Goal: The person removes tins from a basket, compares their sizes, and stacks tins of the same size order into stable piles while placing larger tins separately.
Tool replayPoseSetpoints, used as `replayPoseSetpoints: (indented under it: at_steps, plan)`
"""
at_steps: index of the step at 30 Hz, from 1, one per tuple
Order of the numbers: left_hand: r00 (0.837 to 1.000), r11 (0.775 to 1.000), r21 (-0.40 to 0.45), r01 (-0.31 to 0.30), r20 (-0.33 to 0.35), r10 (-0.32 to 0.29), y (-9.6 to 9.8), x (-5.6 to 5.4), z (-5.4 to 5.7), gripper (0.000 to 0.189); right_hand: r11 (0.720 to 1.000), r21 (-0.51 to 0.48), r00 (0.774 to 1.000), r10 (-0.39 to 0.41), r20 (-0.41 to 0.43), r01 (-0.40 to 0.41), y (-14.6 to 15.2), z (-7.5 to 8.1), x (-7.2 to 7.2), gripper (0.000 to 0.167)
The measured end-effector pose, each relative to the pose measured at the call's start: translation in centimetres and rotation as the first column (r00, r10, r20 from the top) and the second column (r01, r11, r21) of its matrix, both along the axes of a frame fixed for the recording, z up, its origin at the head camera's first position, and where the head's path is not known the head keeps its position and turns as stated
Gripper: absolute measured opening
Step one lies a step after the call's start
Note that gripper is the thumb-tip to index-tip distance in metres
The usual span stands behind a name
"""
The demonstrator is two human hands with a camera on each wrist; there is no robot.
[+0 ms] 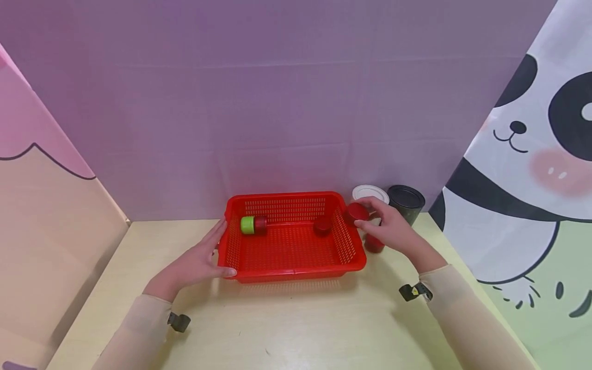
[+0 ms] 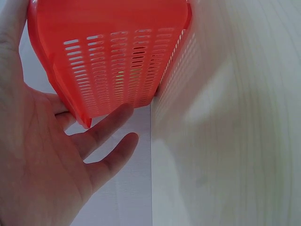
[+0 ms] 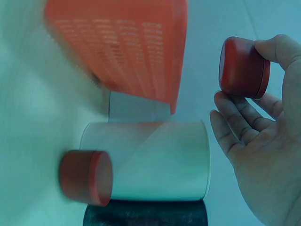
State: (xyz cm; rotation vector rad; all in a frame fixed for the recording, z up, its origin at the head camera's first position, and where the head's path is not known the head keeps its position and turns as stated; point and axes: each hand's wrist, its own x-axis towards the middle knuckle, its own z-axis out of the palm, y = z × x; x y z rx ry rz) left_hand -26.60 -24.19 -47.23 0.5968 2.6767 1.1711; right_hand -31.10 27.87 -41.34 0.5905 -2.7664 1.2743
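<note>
My right hand (image 1: 390,226) pinches a small round red tin (image 3: 244,68) between thumb and fingers, above the right rim of the red plastic basket (image 1: 296,270). My left hand (image 1: 196,262) rests against the basket's left side, its fingers mostly straight along the rim and the thumb at the front corner. Inside the basket, a green tin (image 1: 247,225) and a red tin (image 1: 260,224) lie end to end at the left. Another red tin (image 1: 322,226) sits toward the right. Outside, one more red tin (image 3: 84,176) stands on the table below my right hand.
Behind my right hand are a white canister (image 1: 370,192) and a black canister (image 1: 406,198), side by side near the back wall. The pale wooden table (image 1: 296,324) meets a purple backdrop (image 1: 287,103) just behind the basket. A panda-printed sheet (image 1: 509,216) borders the right.
</note>
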Motion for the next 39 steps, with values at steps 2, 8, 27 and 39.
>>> replayPoseSetpoints:
  at_steps: [2,8,27,39]
  plan:
    - [1.0,1.0,-0.007,-0.002,0.001,0.002,0.0,0.0,-0.1,0.131,1.0,-0.015,1.0,-0.011,-0.01,0.011,0.5,-0.3,0.2,0.052]
    - [1.0,0.999,-0.043,-0.015,-0.008,0.015,0.0,0.1,-0.2,0.13,0.999,-0.029,0.996,-0.047,-0.073,0.045,1.7,-1.5,0.8,0.053]
    - [1.0,0.998,-0.064,-0.021,-0.014,0.02,-0.1,0.2,-0.2,0.13,0.982,-0.024,0.976,-0.189,-0.109,0.188,4.6,-4.8,2.5,0.056]
    - [1.0,0.998,-0.052,-0.02,-0.005,0.02,0.0,0.2,-0.2,0.131,0.969,-0.007,0.95,-0.243,-0.195,0.246,5.3,-6.9,1.8,0.052]
